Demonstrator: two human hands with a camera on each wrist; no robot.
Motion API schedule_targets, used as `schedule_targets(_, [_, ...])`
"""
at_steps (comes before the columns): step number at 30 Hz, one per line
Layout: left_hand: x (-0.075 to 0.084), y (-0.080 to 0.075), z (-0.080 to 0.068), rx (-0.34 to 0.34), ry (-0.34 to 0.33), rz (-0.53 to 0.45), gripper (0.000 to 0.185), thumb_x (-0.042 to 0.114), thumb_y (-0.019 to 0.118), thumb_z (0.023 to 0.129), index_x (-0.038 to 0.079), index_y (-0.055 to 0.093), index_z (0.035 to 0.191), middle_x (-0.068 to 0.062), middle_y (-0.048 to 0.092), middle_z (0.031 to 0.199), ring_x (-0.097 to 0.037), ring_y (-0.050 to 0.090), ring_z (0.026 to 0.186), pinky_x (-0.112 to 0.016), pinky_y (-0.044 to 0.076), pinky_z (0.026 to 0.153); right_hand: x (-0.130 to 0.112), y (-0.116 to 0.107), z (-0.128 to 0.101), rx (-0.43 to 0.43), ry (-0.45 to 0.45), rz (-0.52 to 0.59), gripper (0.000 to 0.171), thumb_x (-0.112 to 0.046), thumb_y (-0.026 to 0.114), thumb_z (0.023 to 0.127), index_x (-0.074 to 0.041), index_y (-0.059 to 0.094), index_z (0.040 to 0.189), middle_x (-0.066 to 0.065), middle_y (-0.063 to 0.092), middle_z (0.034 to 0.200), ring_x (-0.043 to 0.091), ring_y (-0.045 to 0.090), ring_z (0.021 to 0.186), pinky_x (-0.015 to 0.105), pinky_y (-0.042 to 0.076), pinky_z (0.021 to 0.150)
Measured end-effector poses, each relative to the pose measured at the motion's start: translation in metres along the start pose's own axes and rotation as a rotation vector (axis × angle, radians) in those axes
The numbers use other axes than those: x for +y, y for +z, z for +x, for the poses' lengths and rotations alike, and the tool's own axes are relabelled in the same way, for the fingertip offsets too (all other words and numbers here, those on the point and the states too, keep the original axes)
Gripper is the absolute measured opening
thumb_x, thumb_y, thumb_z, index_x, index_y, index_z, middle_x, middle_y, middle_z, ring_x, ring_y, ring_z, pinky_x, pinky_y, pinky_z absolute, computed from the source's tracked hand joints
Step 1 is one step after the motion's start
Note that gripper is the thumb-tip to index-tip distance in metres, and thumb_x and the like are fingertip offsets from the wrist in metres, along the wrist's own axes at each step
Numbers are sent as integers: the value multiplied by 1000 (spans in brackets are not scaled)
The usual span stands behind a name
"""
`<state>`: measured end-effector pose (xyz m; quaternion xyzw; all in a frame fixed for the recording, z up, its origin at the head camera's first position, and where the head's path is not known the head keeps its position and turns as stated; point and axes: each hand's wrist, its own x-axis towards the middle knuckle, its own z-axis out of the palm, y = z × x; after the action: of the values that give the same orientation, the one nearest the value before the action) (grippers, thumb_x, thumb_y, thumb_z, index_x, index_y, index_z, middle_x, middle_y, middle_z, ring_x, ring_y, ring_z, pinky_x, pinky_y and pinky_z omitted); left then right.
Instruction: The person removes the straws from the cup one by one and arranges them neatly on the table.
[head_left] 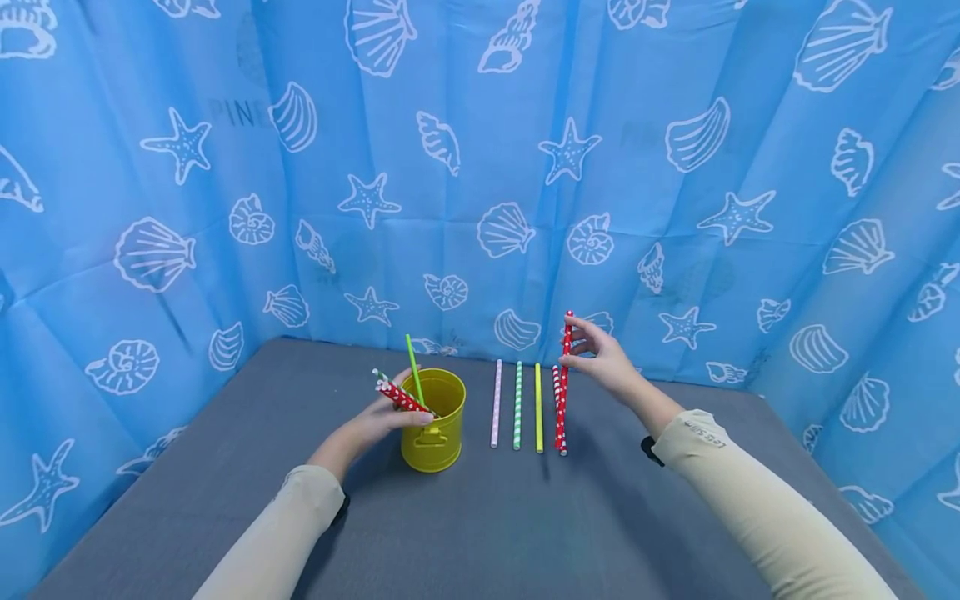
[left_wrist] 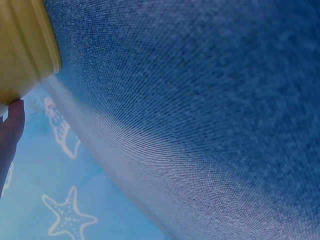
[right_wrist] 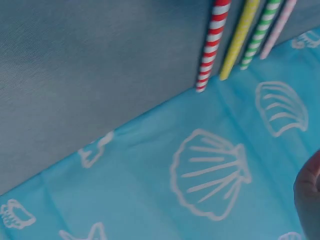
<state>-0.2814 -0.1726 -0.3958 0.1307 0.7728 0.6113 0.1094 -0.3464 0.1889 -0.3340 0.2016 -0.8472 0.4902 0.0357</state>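
With left hand (head_left: 381, 421), clasping left side of yellow bucket (head_left: 432, 457), containing leaning straws (head_left: 401, 397). Counted right of bucket: pink straw (head_left: 496, 406), green-striped straw (head_left: 517, 407), yellow straw (head_left: 538, 408), red-striped straw (head_left: 557, 385). Rightmost from bucket, pinching red dotted straw (head_left: 564, 404) with right hand (head_left: 606, 360).

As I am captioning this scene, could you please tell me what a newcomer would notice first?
Left of centre, the yellow bucket in the grip of the left hand likely stands out first. Then come the colourful straws to its right, the right hand holding a red dotted straw. Behind them hangs a blue shell-patterned curtain.
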Motion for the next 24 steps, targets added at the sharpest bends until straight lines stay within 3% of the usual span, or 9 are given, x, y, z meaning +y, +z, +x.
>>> schedule_targets(15, [0,-3,1,10,-6,-5,95,23,68,86,9,4,155,-21,15,157,-41,13,143,-62,10,112,29,-20,7,-106,57,-106,70,-8,68,90,0,31,149,27,47,130,43,48,117,51,48,90])
schedule_targets(24, [-3,0,2,13,-7,-2,94,23,68,85,8,8,156,-20,19,156,-40,17,142,-62,12,112,64,-23,7,-145,130,-124,71,-10,68,91,3,29,149,29,46,126,42,52,112,53,48,90])
